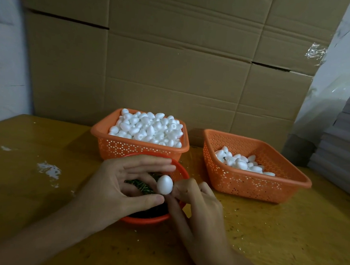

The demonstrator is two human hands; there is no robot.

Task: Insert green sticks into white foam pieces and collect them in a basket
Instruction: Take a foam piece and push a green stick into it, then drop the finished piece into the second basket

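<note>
Right hand [202, 205] grip pinches the foam piece [164, 184] upright above the stick bowl [144, 220], presumably for insertion. Left hand [113, 188] grip is wide, shielding. Collection basket [258, 195] waits at 2 o'clock.

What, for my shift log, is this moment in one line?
right hand: pinches foam piece | left hand: cupped over stick bowl | right basket: partly filled

Low in the middle, the right hand [198, 201] has a white foam egg [164, 184] in its grip, above a round red bowl [144, 220] of green sticks [140, 184]. The left hand [113, 188] is beside it, fingers straight. Behind on the tabletop [26, 143], the left orange basket [128, 148] is piled with eggs; the right orange basket [248, 184] has few.
</note>
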